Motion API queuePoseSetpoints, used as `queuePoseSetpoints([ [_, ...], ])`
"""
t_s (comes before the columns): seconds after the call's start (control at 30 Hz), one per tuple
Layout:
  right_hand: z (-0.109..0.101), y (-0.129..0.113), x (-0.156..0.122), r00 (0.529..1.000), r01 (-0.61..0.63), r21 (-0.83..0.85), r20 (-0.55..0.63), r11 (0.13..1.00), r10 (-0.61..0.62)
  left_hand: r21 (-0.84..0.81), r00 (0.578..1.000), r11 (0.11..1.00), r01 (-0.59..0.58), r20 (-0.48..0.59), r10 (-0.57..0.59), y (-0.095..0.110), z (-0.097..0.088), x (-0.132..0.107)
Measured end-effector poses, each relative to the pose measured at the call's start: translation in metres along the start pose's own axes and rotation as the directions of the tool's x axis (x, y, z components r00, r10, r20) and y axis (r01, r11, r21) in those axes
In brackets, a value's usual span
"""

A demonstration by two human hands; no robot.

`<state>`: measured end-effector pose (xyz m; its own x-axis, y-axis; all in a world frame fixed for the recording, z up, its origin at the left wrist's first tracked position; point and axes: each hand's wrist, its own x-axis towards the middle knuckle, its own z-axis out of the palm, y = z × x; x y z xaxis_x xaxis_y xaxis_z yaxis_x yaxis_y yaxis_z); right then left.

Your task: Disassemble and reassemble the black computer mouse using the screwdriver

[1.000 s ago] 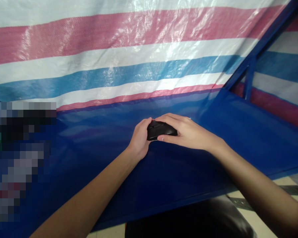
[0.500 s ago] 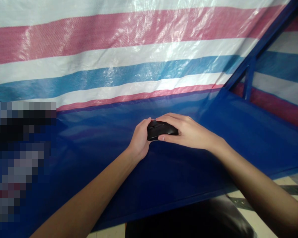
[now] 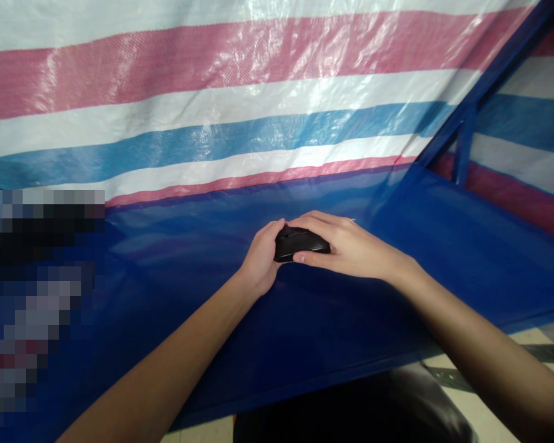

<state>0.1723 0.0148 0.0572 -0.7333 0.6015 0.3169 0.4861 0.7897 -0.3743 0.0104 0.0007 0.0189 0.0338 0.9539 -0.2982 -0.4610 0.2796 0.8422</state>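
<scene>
A black computer mouse [image 3: 301, 245] is held between both hands, over a glossy blue surface. My left hand [image 3: 262, 257] is closed around its left end, the thumb at the top edge; the other left fingers are hidden behind and under the mouse. From the right, my right hand [image 3: 346, 245] grips the other end, with its thumb along the near side and its fingers over the far side. Whether the mouse touches the surface below cannot be made out.
The blue tabletop [image 3: 175, 307] spreads under both arms. Behind it hangs a striped plastic sheet [image 3: 240, 55] in white, red and blue. A blue metal frame post [image 3: 464, 144] stands at the right. The left edge is pixelated. Pale floor [image 3: 480, 409] shows at lower right.
My left hand and its thumb have shifted very slightly to the right on the mouse. Both hands keep their hold; otherwise little differs.
</scene>
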Motion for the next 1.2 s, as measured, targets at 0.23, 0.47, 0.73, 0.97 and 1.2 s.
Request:
queuePoseSetpoints([
  [0.23, -0.0007, -0.0006, 0.0001, 1.0, -0.002, -0.009, 0.007, 1.0, 0.002, -0.018, 0.999, 1.0, -0.018, -0.034, 0.018, -0.0008, 0.0016, -0.0019],
  [0.47, -0.0015, -0.0004, 0.0005, 1.0, 0.005, -0.005, 0.011, 1.0, -0.005, -0.017, 0.998, 0.999, -0.04, -0.04, 0.039, -0.002, 0.0017, -0.0006],
  [0.73, -0.0028, -0.0012, -0.0005, 0.999, -0.006, -0.022, 0.034, 1.0, 0.007, -0.001, 0.998, 0.999, -0.049, -0.031, 0.049, -0.0006, 0.0017, -0.0021],
  [0.97, -0.0032, -0.0015, -0.0002, 0.999, 0.005, -0.014, 0.034, 1.0, -0.004, -0.01, 0.998, 0.999, -0.044, -0.039, 0.043, 0.0, 0.0026, -0.0031],
  [1.2, -0.004, -0.0025, -0.0002, 1.0, 0.002, -0.021, 0.009, 1.0, -0.001, 0.002, 0.999, 0.999, -0.038, -0.03, 0.038, -0.0012, 0.0023, -0.0023],
])
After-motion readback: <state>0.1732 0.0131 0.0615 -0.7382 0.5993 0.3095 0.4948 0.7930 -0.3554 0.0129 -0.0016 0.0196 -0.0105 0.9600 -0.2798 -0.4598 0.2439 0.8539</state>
